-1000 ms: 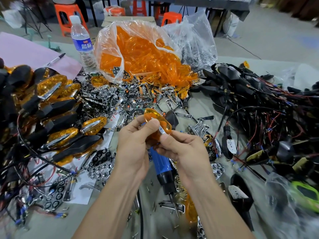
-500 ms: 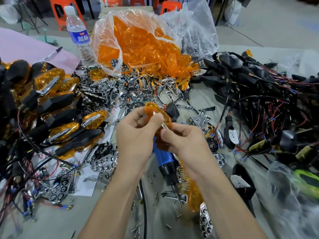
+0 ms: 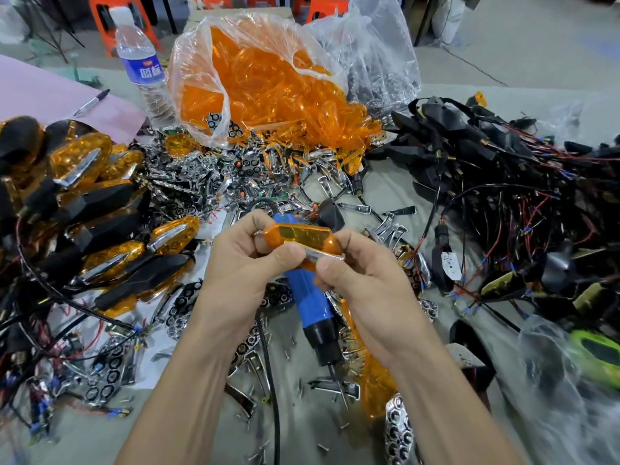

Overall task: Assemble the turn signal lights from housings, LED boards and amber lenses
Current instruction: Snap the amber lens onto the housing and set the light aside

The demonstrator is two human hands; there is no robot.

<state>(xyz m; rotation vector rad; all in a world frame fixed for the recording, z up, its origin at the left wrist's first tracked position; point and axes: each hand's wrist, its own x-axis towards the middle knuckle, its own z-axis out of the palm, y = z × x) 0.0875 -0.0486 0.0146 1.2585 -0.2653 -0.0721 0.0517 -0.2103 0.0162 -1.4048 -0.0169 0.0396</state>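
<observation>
I see both hands raised over the middle of the table (image 3: 84,441), sharing one amber lens (image 3: 298,237) between them. The left hand (image 3: 235,263) has its fingers (image 3: 288,255) curled round the lens's left end, the thumb pressed on the lower edge. The right hand (image 3: 365,283) pinches the right end, thumb in front and the other fingers behind. The lens lies nearly level, its long side across my view, with a silver strip (image 3: 323,256) showing along the lower edge by the right thumb.

Straight beneath the hands a blue screwdriver (image 3: 308,297) lies on the table, tip toward me, among loose screws (image 3: 288,355). A heap of shiny chrome pieces (image 3: 208,182) spreads behind it. At the back a clear bag (image 3: 268,82) spills more orange lenses, and a water bottle (image 3: 142,68) stands just beside it. Finished lights (image 3: 87,203) are stacked on the left; black housings with tangled wires (image 3: 503,182) are heaped on the right. A pen (image 3: 91,102) rests on a pink sheet (image 3: 40,92) far left.
</observation>
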